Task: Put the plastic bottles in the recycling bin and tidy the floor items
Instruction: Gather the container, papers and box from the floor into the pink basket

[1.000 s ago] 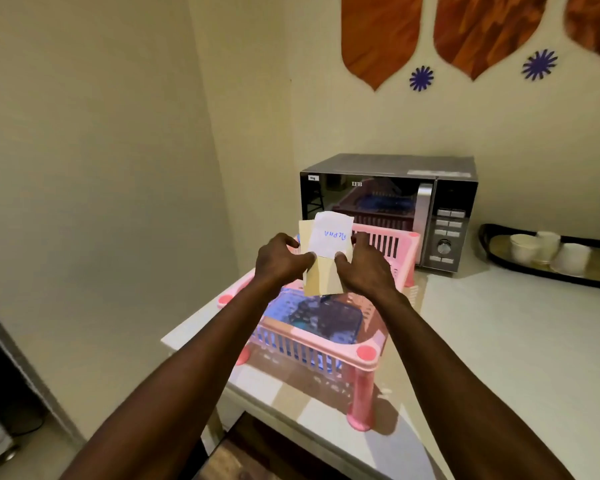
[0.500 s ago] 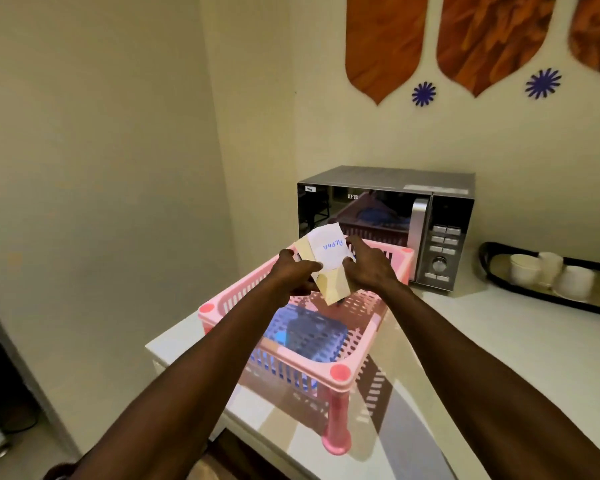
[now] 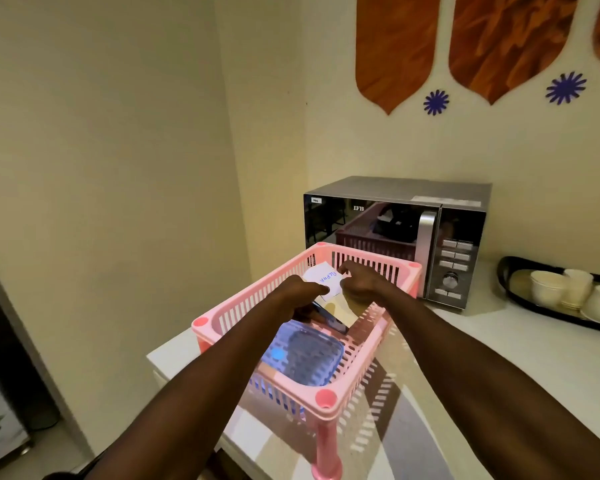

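Cream walls meet at a corner behind a pale table (image 3: 499, 358), microwave (image 3: 395, 237) at the far side, a dark tray (image 3: 510, 271) of white cups (image 3: 548, 289) far right. Near the table's left edge stands a pink slatted basket (image 3: 257, 303) on legs, and both hands are inside it! The left hand (image 3: 298, 296) and right hand (image 3: 361, 282) pinch a white paper slip (image 3: 326, 277) with blue writing, fingers closed on its edges, low at the basket's far end. A tan card (image 3: 347, 311) lies under it; a blue-lidded container (image 3: 305, 358) sits at the near end. No bottles in view.
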`<state>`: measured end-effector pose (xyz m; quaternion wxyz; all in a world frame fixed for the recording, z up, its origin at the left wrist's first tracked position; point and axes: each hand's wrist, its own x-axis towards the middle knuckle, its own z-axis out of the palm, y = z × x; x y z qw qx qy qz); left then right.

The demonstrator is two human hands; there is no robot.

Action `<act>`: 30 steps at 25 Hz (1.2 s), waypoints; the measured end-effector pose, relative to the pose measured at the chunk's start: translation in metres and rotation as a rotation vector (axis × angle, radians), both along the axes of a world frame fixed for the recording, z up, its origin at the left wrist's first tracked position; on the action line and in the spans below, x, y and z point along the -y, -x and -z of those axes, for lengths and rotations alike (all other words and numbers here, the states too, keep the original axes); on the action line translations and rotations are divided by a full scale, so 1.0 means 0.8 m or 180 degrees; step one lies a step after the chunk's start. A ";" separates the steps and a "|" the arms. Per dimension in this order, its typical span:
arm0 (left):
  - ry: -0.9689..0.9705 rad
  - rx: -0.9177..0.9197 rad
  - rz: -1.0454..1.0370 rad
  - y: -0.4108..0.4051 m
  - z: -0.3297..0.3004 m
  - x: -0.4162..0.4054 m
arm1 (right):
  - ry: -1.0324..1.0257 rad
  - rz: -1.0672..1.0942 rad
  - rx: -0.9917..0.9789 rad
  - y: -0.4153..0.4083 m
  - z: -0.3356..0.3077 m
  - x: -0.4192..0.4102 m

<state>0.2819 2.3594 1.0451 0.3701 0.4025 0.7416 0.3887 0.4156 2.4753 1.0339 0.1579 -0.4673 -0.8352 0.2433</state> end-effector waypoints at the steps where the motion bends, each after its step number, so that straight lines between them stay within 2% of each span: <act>1: 0.0071 -0.0140 -0.0021 0.003 0.001 0.000 | 0.0120 0.0000 -0.0041 0.002 0.005 -0.001; 5: 0.0230 -0.0232 -0.0057 0.016 0.006 0.001 | 0.0362 -0.0083 -0.0026 0.012 0.022 -0.007; 10: -0.0005 -0.0521 -0.0262 0.031 0.016 -0.001 | 0.0458 0.0013 -0.0379 0.015 0.029 -0.013; 14: -0.0077 -0.1155 -0.0447 0.038 0.015 -0.010 | 0.0362 0.0209 -0.0893 0.012 0.029 -0.012; 19: -0.0484 -0.1441 -0.0765 0.037 0.014 -0.021 | 0.0215 0.0463 -0.1527 0.010 0.027 -0.016; 22: -0.0712 -0.1708 -0.0613 0.028 0.021 -0.026 | -0.0284 0.1127 -0.2036 0.006 0.022 -0.017; 25: -0.0341 -0.2161 -0.0059 0.024 0.034 -0.029 | -0.0563 0.1778 -0.2324 0.001 0.018 -0.019; 27: 0.0031 -0.2307 0.0221 0.024 0.041 -0.031 | -0.0652 0.1897 -0.2330 -0.003 0.015 -0.024; 30: 0.0169 -0.2365 0.0217 0.028 0.040 -0.032 | -0.0637 0.1859 -0.2104 -0.013 0.006 -0.042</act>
